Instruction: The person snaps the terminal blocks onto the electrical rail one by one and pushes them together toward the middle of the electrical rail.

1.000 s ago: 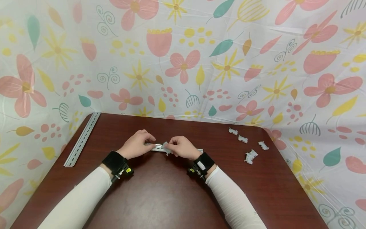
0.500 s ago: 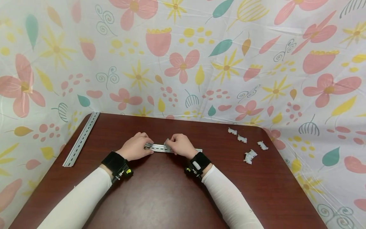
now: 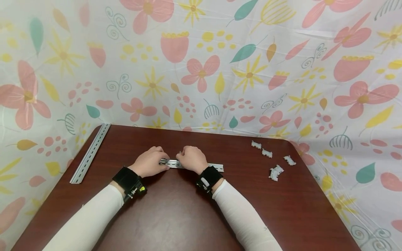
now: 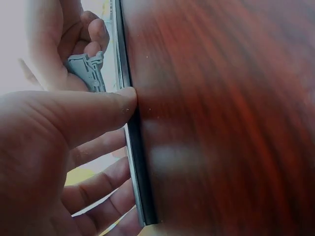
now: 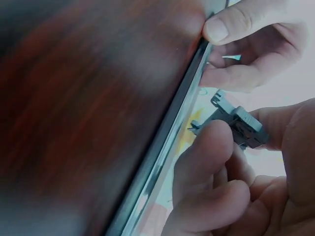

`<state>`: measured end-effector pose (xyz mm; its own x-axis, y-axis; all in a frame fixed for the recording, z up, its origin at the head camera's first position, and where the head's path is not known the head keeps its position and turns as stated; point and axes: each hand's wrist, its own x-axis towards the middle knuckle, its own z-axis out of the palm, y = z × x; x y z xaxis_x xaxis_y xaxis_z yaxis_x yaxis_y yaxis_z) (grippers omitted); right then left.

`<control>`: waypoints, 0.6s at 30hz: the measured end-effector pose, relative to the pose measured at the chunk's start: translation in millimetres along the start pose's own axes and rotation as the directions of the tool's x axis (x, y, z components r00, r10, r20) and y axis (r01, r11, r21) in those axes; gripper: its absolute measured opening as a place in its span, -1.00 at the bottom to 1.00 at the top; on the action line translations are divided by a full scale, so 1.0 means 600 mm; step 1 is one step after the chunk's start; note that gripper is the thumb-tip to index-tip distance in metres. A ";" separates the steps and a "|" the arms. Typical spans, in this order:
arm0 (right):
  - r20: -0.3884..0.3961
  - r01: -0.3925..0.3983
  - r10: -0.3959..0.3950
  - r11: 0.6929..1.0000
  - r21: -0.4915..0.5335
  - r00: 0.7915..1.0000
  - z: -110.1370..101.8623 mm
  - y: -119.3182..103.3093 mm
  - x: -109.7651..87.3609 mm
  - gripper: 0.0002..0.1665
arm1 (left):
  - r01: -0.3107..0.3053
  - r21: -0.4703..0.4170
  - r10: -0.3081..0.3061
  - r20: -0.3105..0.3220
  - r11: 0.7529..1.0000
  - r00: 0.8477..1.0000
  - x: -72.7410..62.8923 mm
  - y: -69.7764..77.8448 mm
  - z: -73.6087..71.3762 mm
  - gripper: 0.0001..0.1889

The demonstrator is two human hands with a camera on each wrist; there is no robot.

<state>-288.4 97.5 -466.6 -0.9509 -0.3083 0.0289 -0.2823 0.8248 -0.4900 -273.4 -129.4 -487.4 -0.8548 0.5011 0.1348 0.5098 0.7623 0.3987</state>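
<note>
Along the worktop's left side lies a long slotted rail. The left hand's grip pinches a short rail near its left end. Next, the right hand's grip holds a gray connector close to that rail. Farther right lie 3 separate gray pieces and 1 cluster.

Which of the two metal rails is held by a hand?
The central rail, pinched by the left hand; the other rail lies untouched at the far left.
</note>
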 end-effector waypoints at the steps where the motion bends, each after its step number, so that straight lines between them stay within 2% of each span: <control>1: 0.004 -0.008 0.008 1.000 -0.014 1.000 0.001 -0.002 0.001 -0.42 | -0.001 -0.002 0.001 -0.003 1.000 1.000 0.000 -0.001 0.000 -0.71; 11: 0.023 -0.037 0.038 0.998 -0.053 0.999 0.000 -0.013 0.004 -0.44 | 0.012 -0.016 -0.012 -0.007 1.000 1.000 -0.003 -0.002 0.000 -0.70; 18: 0.042 -0.017 0.020 0.997 -0.075 0.999 0.004 -0.011 0.003 -0.43 | 0.016 -0.017 -0.016 -0.004 1.000 1.000 -0.002 -0.002 0.001 -0.73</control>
<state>-287.9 90.4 -465.4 -0.9502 -0.3112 -0.0180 -0.2747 0.8631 -0.4238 -273.1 -130.5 -488.6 -0.8633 0.4872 0.1317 0.4942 0.7631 0.4165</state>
